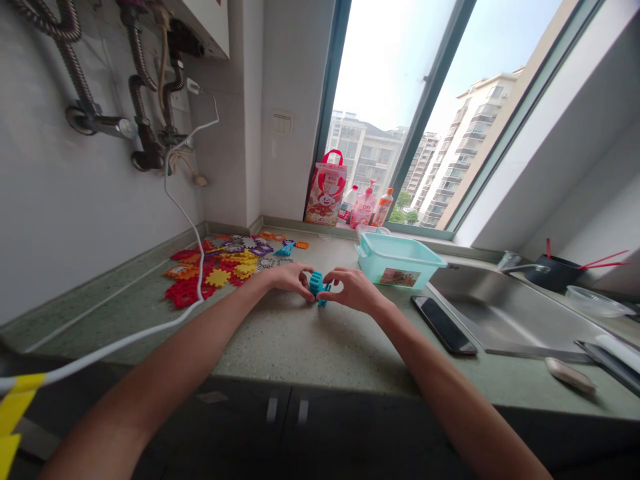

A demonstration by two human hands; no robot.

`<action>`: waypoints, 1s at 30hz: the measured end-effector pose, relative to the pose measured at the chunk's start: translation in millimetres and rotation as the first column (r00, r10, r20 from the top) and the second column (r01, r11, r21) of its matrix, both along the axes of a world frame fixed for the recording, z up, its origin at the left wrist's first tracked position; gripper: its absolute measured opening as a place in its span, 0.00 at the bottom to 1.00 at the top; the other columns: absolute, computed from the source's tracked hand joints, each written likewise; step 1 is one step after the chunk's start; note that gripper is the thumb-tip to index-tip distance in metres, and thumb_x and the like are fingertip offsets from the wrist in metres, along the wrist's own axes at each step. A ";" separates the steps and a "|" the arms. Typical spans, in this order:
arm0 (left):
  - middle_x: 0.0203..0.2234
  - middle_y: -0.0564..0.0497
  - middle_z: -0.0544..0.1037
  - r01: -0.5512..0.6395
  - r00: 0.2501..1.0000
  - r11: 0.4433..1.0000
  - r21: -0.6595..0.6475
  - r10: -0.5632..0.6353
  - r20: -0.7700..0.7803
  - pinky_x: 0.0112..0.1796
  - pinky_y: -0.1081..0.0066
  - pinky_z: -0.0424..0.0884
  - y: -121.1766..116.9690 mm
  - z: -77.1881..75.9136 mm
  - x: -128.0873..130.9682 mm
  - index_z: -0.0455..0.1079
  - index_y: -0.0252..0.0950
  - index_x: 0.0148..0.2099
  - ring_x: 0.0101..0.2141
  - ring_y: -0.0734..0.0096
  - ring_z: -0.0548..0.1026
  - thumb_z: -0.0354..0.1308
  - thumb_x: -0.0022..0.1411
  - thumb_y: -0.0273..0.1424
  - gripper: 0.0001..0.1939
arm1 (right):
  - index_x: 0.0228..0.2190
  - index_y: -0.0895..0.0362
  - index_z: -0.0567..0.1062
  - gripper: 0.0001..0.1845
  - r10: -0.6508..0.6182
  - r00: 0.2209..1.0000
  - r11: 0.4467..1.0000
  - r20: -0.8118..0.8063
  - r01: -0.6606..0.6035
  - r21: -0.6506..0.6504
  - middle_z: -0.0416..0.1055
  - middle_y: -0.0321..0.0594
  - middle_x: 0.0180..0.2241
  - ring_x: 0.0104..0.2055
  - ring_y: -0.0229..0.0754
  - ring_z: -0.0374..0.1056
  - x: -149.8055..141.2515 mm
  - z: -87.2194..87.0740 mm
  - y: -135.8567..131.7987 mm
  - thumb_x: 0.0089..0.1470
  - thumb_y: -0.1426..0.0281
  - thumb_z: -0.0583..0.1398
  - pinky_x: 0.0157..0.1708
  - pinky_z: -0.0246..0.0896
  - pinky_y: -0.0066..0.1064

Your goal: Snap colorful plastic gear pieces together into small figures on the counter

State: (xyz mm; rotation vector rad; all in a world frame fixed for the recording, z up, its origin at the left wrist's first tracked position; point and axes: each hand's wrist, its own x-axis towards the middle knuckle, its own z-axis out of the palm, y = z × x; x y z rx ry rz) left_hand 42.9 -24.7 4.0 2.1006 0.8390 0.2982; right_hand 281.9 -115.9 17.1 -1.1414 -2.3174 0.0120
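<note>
Both my hands meet over the green speckled countertop (300, 340). My left hand (291, 277) and my right hand (353, 289) pinch a small cluster of blue interlocking toy pieces (317, 286) from either side, fingers curled round it just above the counter. A heap of flat snowflake-shaped pieces (220, 267) in red, orange, yellow, purple and blue lies to the left, near the wall.
A pale teal plastic tub (397, 261) stands just behind my right hand. A black phone (443, 324) lies beside the steel sink (500, 313). A white cable (190, 220) hangs from wall pipes across the counter. A red bag (327, 189) and bottles (373, 207) sit on the windowsill.
</note>
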 end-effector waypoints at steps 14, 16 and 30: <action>0.29 0.53 0.79 0.097 0.994 0.987 0.128 -0.102 0.030 0.30 0.73 0.63 2.3 0.1 1.1 0.79 0.34 0.44 0.30 0.69 0.74 0.77 0.44 0.46 0.28 | 0.45 0.51 0.80 0.20 -0.092 0.988 0.996 -0.124 0.092 -0.006 0.82 0.40 0.37 0.35 0.43 0.78 -2.1 -7.8 11.0 0.56 0.54 0.72 0.39 0.71 0.34; 0.29 0.53 0.79 0.102 0.993 0.985 0.138 -0.109 0.046 0.30 0.73 0.62 3.7 -1.3 1.3 0.80 0.34 0.43 0.30 0.70 0.73 0.77 0.44 0.45 0.27 | 0.42 0.51 0.80 0.17 -0.091 0.980 0.995 -0.178 0.084 -0.044 0.82 0.40 0.36 0.33 0.43 0.79 -5.0 -11.4 13.5 0.57 0.55 0.72 0.37 0.72 0.33; 0.31 0.51 0.82 0.094 0.994 0.994 0.056 -0.097 0.059 0.31 0.74 0.62 7.3 -4.3 -1.3 0.79 0.34 0.47 0.31 0.69 0.76 0.79 0.43 0.46 0.32 | 0.49 0.52 0.77 0.23 -0.010 0.875 0.925 -0.484 -0.176 -0.337 0.80 0.45 0.49 0.47 0.51 0.81 8.2 -24.2 24.2 0.53 0.65 0.73 0.44 0.81 0.41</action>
